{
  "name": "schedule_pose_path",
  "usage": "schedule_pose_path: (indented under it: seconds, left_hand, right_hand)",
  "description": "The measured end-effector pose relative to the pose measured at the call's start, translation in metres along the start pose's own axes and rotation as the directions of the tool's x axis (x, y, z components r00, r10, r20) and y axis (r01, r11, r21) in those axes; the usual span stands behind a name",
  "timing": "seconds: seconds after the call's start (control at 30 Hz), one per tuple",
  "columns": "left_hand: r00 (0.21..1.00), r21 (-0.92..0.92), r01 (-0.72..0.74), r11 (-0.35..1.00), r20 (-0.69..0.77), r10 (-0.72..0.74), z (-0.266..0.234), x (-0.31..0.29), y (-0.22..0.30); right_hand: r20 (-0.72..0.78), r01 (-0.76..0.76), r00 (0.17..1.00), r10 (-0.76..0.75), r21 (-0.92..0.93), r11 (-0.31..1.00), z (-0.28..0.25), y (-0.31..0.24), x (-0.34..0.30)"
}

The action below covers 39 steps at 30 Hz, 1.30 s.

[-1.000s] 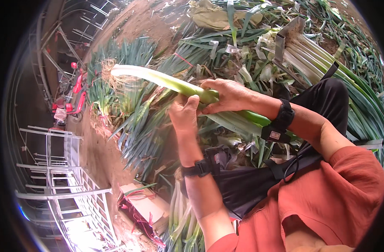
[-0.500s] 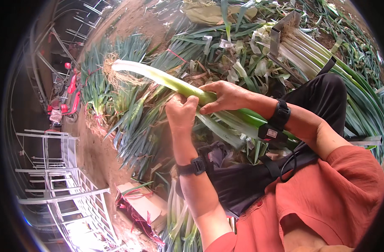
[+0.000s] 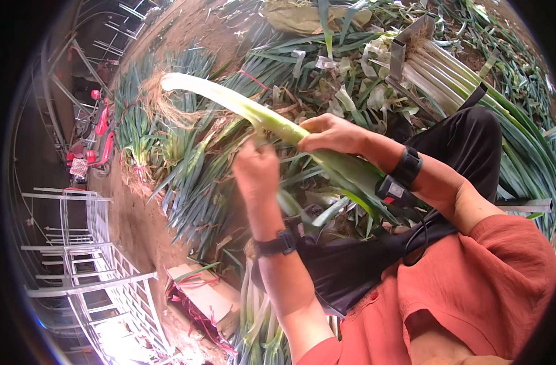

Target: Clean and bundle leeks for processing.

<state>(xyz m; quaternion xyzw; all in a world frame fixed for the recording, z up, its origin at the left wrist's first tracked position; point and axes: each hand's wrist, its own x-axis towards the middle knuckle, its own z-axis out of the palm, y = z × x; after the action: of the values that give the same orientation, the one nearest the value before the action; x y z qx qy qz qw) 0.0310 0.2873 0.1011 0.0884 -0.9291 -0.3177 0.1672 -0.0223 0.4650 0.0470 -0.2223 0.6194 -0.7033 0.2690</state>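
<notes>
A long leek (image 3: 247, 109) with a white shank and stringy roots slants across the middle, root end toward the upper left. My right hand (image 3: 334, 134) is wrapped round its green part, thumb and fingers closed on it. Just below the shank, my left hand (image 3: 256, 173) is closed and smeared by motion. A pale strip of outer leaf (image 3: 261, 132) runs from the leek down to the left fist, partly separated from the stalk. The leek's green leaves (image 3: 351, 173) trail under my right forearm toward my lap.
Bundled leeks (image 3: 138, 103) lie on the soil at the left. More leeks (image 3: 442, 73) rest in a metal frame (image 3: 398, 58) at the upper right. Leaf scraps (image 3: 345, 97) cover the ground ahead. A cardboard box (image 3: 208, 292) with red ties and a white metal rack (image 3: 101, 243) stand lower left.
My left hand has drawn down and left off the stalk, pulling an outer leaf strip away. The leek's root end has risen slightly; my right hand still grips it.
</notes>
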Motion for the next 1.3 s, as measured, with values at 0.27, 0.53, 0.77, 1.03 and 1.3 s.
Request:
schedule_pose_path:
  seconds: [0.27, 0.53, 0.77, 1.03, 1.3]
  left_hand:
    - [0.606, 0.086, 0.589, 0.804, -0.705, -0.369, -0.102, -0.008, -0.121]
    - [0.982, -0.307, 0.179, 0.935, -0.002, -0.189, -0.009, 0.008, -0.026]
    - [0.994, -0.787, -0.016, 0.616, -0.081, -0.077, 0.013, -0.001, 0.029]
    - [0.87, -0.39, -0.053, 0.919, -0.47, -0.149, 0.006, 0.004, 0.009]
    - [0.769, -0.23, -0.03, 0.973, -0.626, -0.124, 0.001, 0.003, 0.024]
  right_hand:
    - [-0.107, 0.014, 0.994, 0.015, 0.263, 0.965, -0.072, -0.023, -0.03]
    - [0.207, -0.11, 0.978, 0.035, 0.359, 0.927, -0.045, -0.007, -0.017]
    - [0.471, -0.191, 0.882, -0.001, 0.359, 0.914, 0.003, -0.014, 0.005]
    - [-0.043, 0.138, 0.962, -0.271, -0.778, 0.613, 0.061, -0.012, -0.007]
    - [-0.074, 0.249, 0.898, -0.434, -0.728, 0.639, 0.071, -0.019, -0.005]
